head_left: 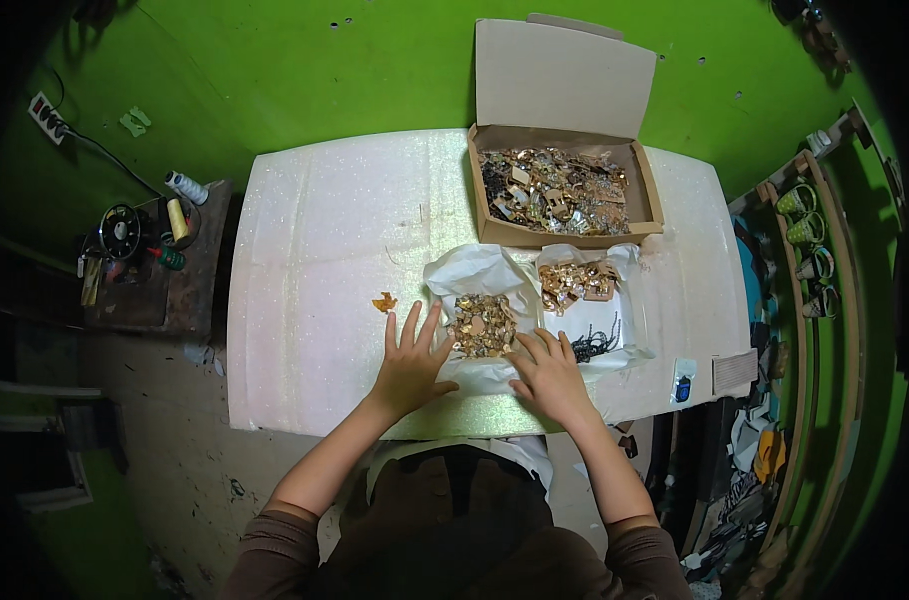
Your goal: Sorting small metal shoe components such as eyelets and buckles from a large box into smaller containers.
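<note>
My left hand lies at the left edge of a paper-lined tray, its fingers spread and holding nothing that I can see. My right hand rests at the tray's right edge, fingers apart, fingertips close to a pile of small gold-coloured metal pieces. To the right, a second paper-lined tray holds larger gold-coloured pieces at its far end and dark, bead-like strands nearer to me. Some of the near paper edge is hidden behind my right hand.
A cardboard box with its lid raised stands behind the trays, full of mixed metal ornaments. A small orange-brown scrap lies to the left. A small packet and a grey card lie near the right edge of the glittery white tabletop.
</note>
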A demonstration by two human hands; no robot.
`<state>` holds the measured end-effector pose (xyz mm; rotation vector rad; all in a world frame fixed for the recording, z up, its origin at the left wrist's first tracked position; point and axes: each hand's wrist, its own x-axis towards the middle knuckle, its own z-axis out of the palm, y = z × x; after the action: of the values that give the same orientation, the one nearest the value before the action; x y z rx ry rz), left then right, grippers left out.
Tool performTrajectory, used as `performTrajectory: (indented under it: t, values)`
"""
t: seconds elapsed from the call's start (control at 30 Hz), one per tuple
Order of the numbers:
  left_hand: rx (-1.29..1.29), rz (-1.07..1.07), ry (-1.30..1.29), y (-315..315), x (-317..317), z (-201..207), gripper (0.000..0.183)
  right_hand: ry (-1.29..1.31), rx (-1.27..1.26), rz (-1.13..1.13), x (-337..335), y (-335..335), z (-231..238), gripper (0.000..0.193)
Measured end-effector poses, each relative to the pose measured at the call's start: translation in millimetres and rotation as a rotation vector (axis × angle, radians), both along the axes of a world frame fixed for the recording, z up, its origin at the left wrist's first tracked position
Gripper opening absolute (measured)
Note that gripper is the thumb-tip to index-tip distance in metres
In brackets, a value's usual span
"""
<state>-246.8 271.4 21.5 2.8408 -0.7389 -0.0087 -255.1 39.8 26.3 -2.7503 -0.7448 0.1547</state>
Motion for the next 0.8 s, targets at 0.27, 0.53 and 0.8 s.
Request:
performTrajectory:
  t: [0.27, 0.53, 0.8]
  values:
    - [0.049, 0.046, -0.222, 4, -25, -30, 0.041, -0.318, 0.024, -0.029, -8, -7, -18, 0.023]
    - [-0.169, 0.182, -0.145, -6, -21, -19, 0.025, -0.235, 0.181, -0.28, -1, 4, -10, 0.021]
    - [0.022, 0.335, -0.167, -29, 27, -27, 0.02, -0.435, -0.049, -0.457, 38, 30, -21, 0.018]
